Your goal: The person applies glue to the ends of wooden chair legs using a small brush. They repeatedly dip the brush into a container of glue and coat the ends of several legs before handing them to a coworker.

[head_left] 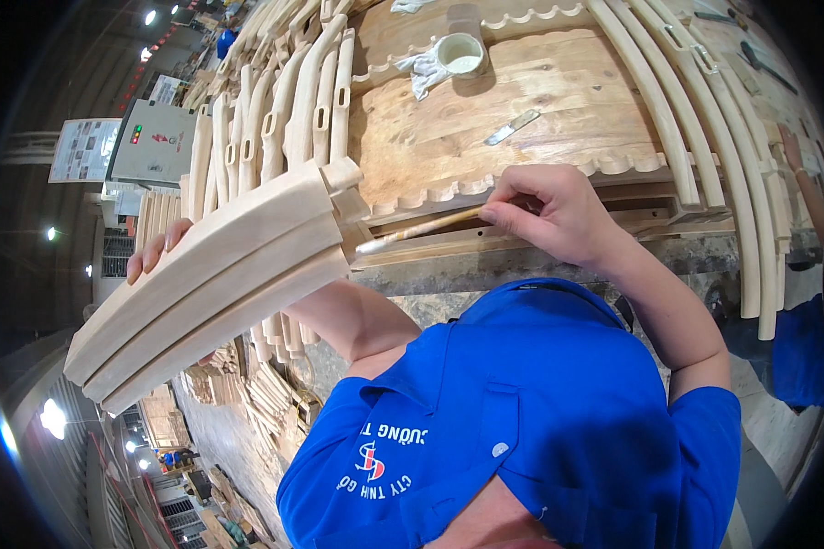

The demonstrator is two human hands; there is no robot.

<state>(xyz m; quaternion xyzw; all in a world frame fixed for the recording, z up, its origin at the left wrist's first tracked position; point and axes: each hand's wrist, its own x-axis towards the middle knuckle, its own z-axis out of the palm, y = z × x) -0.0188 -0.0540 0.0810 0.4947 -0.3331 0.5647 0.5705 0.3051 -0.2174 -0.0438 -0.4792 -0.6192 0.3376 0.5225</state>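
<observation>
My left hand (160, 249) grips a bundle of three curved wooden slats (206, 279) pressed side by side, its fingertips showing over the upper edge. The slats tilt upward to the right, with narrower tenon ends (343, 188) facing my right hand. In my right hand (554, 215), pinched between thumb and fingers, is a thin wooden-handled brush (430, 225). Its white-coated tip lies right by the lowest tenon end; whether it touches cannot be made out. Beyond my hands, a cup (460, 60) of white liquid stands on the wooden worktable (577, 101).
A white rag (423, 71) lies beside the cup, and a flat metal blade (513, 127) rests nearer. Scalloped rails (449, 194) cross the table. Slotted wooden legs (307, 101) crowd the left; long curved pieces (655, 91) line the right. Another person's blue clothing (801, 357) shows at far right.
</observation>
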